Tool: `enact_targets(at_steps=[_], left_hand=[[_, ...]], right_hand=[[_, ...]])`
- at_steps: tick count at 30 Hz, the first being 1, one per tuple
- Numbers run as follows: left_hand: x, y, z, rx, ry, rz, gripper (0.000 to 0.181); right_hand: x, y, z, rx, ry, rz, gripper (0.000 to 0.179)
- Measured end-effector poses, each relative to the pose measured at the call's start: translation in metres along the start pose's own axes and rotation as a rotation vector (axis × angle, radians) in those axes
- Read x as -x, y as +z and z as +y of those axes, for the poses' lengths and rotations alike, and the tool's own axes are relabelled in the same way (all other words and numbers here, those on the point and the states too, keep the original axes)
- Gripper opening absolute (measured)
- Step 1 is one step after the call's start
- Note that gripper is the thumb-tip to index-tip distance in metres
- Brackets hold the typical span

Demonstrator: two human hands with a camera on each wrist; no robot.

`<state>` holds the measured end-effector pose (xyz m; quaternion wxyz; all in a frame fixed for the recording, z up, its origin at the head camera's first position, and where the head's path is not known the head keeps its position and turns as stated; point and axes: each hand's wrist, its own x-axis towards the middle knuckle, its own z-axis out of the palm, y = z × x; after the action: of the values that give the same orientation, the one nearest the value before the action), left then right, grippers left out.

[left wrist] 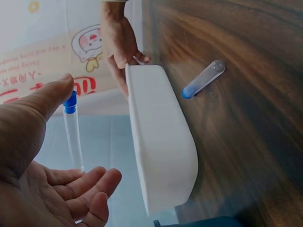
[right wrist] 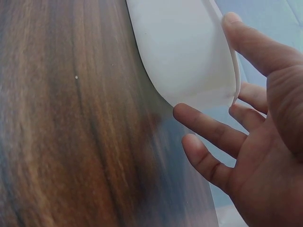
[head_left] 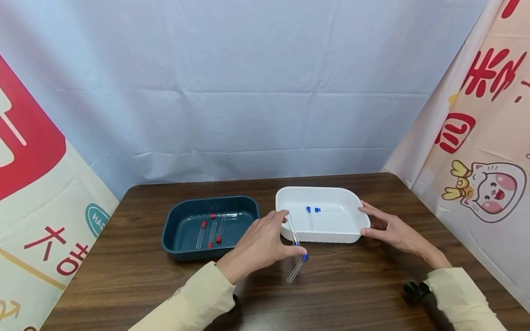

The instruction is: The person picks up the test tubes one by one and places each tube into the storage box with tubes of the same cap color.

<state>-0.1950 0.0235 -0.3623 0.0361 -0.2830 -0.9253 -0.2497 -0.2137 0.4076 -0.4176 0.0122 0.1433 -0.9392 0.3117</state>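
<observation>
My left hand (head_left: 265,241) pinches a clear test tube with a blue cap (left wrist: 71,125), its thumb on the cap and its fingertips at the rounded end. This tube is held by the near left corner of a white tray (head_left: 327,237). Another blue-capped test tube (head_left: 296,271) lies on the table in front of the tray. Two more, with blue caps (head_left: 317,209), lie inside the tray. At the tray's right end is my right hand (head_left: 393,232), fingers spread, with thumb and fingertips touching the rim and end wall.
Left of the white tray stands a dark teal tray (head_left: 165,241) holding several red-capped test tubes (head_left: 200,234). Both trays rest on a brown wooden table (head_left: 136,276). Behind the table hangs a pale cloth (head_left: 248,115), with printed cloths (head_left: 476,184) on both sides.
</observation>
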Motion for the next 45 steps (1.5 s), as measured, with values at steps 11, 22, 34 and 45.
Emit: enact_targets(at_steps=[11,22,34,45], left_hand=[[-0.020,0.003,0.000,0.060,-0.057,-0.009,0.093],[-0.038,0.008,-0.001,0.092,-0.029,0.017,0.089],[-0.062,0.016,-0.005,0.081,-0.108,-0.036,0.093],[-0.078,0.021,-0.007,0.113,-0.112,-0.043,0.094]], right_hand=[[0.000,-0.001,-0.002,-0.016,0.012,-0.015,0.067],[0.001,-0.002,0.000,-0.009,-0.007,-0.012,0.067],[-0.001,0.000,0.000,-0.030,0.016,-0.009,0.067],[-0.001,-0.001,-0.002,-0.037,-0.004,-0.015,0.067]])
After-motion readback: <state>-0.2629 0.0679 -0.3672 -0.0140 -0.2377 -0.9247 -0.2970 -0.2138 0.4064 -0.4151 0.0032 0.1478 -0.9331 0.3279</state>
